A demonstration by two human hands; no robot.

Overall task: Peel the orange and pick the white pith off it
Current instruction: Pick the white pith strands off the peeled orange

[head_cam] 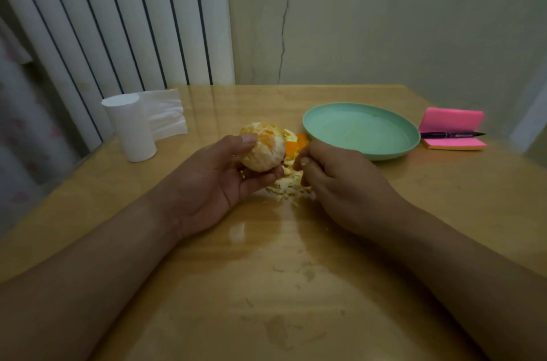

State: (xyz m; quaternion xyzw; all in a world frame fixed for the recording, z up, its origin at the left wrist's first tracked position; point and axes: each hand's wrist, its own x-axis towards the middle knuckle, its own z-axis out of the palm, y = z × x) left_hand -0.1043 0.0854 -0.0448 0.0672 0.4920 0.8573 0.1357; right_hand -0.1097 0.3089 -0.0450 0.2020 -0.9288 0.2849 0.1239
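Observation:
My left hand (213, 180) holds the peeled orange (263, 147) above the table, thumb on its top and fingers curled under it. Pale pith still covers much of the fruit, with orange flesh showing in patches. My right hand (334, 183) sits just right of the orange, its fingertips curled together over the heap of pith scraps (291, 186); whether they pinch a shred I cannot tell. Orange peel pieces (294, 144) lie behind the heap, between the fruit and the plate.
A mint-green plate (364, 150) stands to the right of the peel. Pink sticky notes (453, 121) with a black pen (451, 134) lie at the far right. A white tissue roll (131, 127) stands at the back left of the wooden table (266, 286).

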